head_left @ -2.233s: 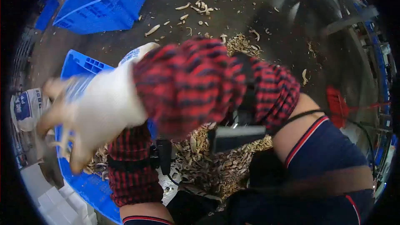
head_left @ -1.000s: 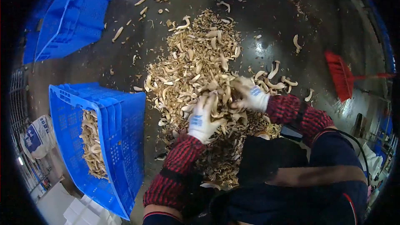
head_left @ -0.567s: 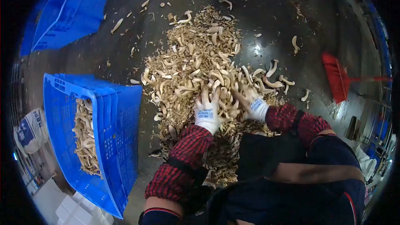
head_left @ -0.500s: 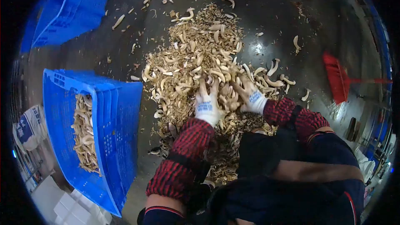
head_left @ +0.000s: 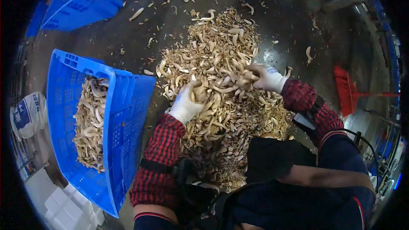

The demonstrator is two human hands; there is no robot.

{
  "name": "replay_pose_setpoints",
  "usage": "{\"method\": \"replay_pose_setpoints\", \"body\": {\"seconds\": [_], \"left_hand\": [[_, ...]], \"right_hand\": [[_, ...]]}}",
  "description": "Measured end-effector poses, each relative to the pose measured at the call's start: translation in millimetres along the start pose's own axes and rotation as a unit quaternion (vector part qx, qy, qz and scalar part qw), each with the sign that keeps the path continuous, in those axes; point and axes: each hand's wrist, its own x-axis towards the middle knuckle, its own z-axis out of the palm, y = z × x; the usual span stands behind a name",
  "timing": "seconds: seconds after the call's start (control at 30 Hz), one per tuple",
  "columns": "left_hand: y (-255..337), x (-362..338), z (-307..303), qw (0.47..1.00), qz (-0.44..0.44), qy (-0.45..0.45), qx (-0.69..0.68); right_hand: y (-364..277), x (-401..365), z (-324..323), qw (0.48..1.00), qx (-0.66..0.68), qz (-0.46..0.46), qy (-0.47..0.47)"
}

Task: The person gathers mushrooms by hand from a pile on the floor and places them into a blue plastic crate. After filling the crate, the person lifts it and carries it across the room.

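A large heap of pale, curved mushrooms (head_left: 213, 55) and small trimmings lies on the dark floor before me. Both hands wear white gloves with dirty fingers. My left hand (head_left: 187, 104) is at the heap's left side, its fingers curled round some mushrooms. Opposite it, my right hand (head_left: 269, 78) bends its fingers over mushrooms on the heap's right side. A bunch of mushrooms (head_left: 226, 81) lies between the two hands; which pieces each one grips is partly hidden. On my left, a tilted blue plastic crate (head_left: 130, 115) contains more mushrooms (head_left: 90, 123).
Another blue crate (head_left: 89, 4) stands at the upper left. A red broom (head_left: 344, 89) lies to the right. Stray mushrooms (head_left: 309, 54) are scattered on the floor. A white sack (head_left: 30, 115) and white boxes (head_left: 70, 208) are at the far left.
My hands have moved apart, the left leftward and the right up and rightward. Before, they were pushed down into the heap with fingers pointing forward; now the fingers curl inward around mushrooms.
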Motion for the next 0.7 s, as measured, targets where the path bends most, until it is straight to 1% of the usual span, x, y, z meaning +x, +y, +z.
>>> {"method": "replay_pose_setpoints", "body": {"seconds": [0.03, 0.07, 0.1, 0.13, 0.2, 0.23, 0.27, 0.3, 0.33, 0.37, 0.4, 0.43, 0.47, 0.5, 0.53, 0.57, 0.6, 0.63, 0.67, 0.7], "left_hand": [[-6.9, -3.0, -5.2, 1.0, -0.007, -0.009, -0.019], [-14.9, -8.4, -8.8, 0.999, -0.016, -0.019, -0.039], [-23.9, -16.1, -9.9, 1.0, -0.003, 0.02, -0.013], [-19.5, -26.1, -13.6, 1.0, -0.008, 0.018, -0.017], [5.6, -38.1, -33.8, 0.999, -0.011, 0.022, -0.036], [5.7, -46.5, -38.1, 0.994, 0.041, 0.048, -0.085], [21.9, -55.6, -48.8, 0.992, 0.054, 0.063, -0.093], [43.1, -70.1, -62.5, 0.973, 0.117, 0.075, -0.185], [71.0, -85.0, -87.2, 0.972, 0.153, 0.111, -0.14], [82.1, -101.3, -107.9, 0.961, 0.165, 0.161, -0.154], [95.4, -123.2, -133.6, 0.849, 0.066, 0.181, -0.492], [91.8, -138.2, -155.2, 0.845, 0.132, 0.244, -0.456], [94.0, -147.7, -179.5, 0.846, 0.137, 0.243, -0.455], [100.7, -158.4, -206.9, 0.846, 0.139, 0.437, -0.271], [94.4, -168.4, -230.6, 0.786, 0.128, 0.602, -0.068], [72.6, -187.1, -258.0, 0.833, 0.023, 0.552, -0.029], [40.3, -216.4, -293.3, 0.866, -0.087, 0.493, 0.009], [-33.6, -250.8, -331.3, 0.892, -0.179, 0.347, 0.228], [-57.4, -262.2, -348.3, 0.853, -0.199, 0.191, 0.443], [-81.1, -287.0, -348.7, 0.836, -0.302, 0.214, 0.405]], "right_hand": [[-3.7, 6.8, -3.2, 1.0, -0.004, -0.005, 0.004], [-8.2, 13.0, -4.1, 0.998, 0.061, -0.014, 0.022], [-12.4, 16.6, -2.6, 0.991, 0.128, -0.021, 0.035], [-21.1, 24.1, -0.8, 0.987, 0.152, -0.013, 0.06], [-55.6, 39.0, -19.3, 0.993, 0.094, -0.015, 0.063], [-71.1, 44.6, -26.2, 0.985, 0.081, -0.1, 0.117], [-90.5, 52.5, -32.4, 0.977, 0.116, -0.111, 0.139], [-119.8, 60.5, -50.0, 0.973, 0.098, -0.145, 0.152], [-152.0, 65.6, -60.0, 0.961, 0.193, -0.124, 0.154], [-184.8, 72.3, -67.1, 0.912, 0.3, -0.208, 0.186], [-217.4, 81.9, -73.4, 0.872, 0.402, -0.221, 0.172], [-264.2, 78.9, -84.0, 0.772, 0.553, -0.292, 0.114], [-299.6, 83.9, -89.8, 0.754, 0.559, -0.325, 0.114], [-335.5, 93.1, -92.6, 0.778, 0.497, -0.354, 0.147], [-376.8, 98.4, -90.2, 0.802, 0.424, -0.379, 0.182], [-410.2, 106.6, -86.1, 0.824, 0.348, -0.399, 0.203], [-440.4, 118.1, -77.0, 0.845, 0.287, -0.414, 0.178], [-457.3, 128.9, -65.6, 0.836, 0.282, -0.465, 0.079], [-473.2, 131.2, -62.1, 0.893, 0.083, -0.437, 0.073], [-461.0, 137.8, -55.2, 0.883, 0.05, -0.455, 0.105]]}}
